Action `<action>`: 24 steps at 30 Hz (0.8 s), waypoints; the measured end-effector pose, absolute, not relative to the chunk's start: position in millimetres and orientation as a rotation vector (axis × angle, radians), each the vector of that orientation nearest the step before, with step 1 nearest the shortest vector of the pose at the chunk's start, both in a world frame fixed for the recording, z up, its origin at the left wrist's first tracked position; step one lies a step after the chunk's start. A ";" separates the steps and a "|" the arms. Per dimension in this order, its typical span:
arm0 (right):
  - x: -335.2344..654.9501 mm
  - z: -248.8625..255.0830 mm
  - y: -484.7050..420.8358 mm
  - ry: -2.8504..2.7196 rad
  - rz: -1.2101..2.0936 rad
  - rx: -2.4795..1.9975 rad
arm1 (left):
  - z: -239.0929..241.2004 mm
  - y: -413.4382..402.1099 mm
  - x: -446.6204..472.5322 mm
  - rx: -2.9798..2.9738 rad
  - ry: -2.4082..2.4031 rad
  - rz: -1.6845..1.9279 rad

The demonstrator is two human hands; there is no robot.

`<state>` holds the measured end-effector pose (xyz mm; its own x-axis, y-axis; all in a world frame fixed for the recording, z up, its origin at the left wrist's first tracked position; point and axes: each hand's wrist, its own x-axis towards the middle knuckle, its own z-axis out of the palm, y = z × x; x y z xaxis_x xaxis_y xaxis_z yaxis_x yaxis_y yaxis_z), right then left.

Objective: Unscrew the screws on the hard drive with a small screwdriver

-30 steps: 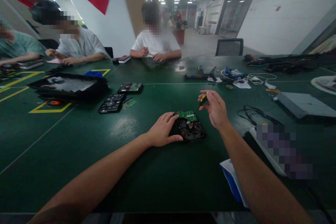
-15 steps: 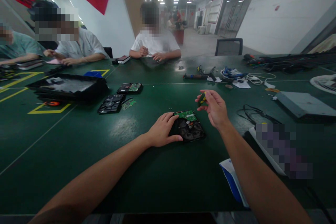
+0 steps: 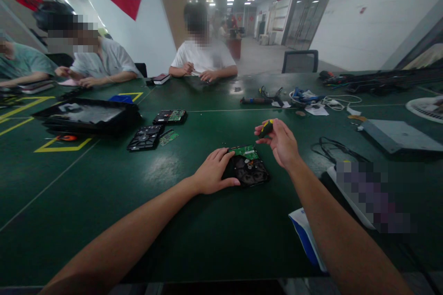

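A black hard drive (image 3: 249, 171) with a green circuit board (image 3: 246, 151) along its far part lies flat on the dark green table. My left hand (image 3: 213, 171) grips its left side, fingers at the far corner and thumb along the near part. Just above and right of the drive, my right hand (image 3: 282, 144) pinches a screwdriver (image 3: 266, 129) by its yellow and dark handle. The screwdriver's shaft and tip cannot be made out. A few tiny pieces, perhaps screws (image 3: 224, 143), lie beyond the drive.
Two more drives (image 3: 145, 138) (image 3: 169, 116) and a loose circuit board (image 3: 169, 137) lie to the left, near a black tray (image 3: 86, 115). A grey metal box (image 3: 401, 135), cables (image 3: 341, 152) and a blue-white packet (image 3: 306, 235) are on the right. Several people sit across the table.
The screwdriver handle has turned between my right fingers and now lies more level, showing more of itself. My left hand and the hard drive hold still; the view shifts slightly.
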<state>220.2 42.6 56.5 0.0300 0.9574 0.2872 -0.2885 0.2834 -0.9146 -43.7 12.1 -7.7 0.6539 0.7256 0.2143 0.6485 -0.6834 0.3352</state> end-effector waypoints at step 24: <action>222.2 58.7 39.8 -1.204 1.083 -0.829 | -8.0 12.0 -44.4 2.647 1.114 0.511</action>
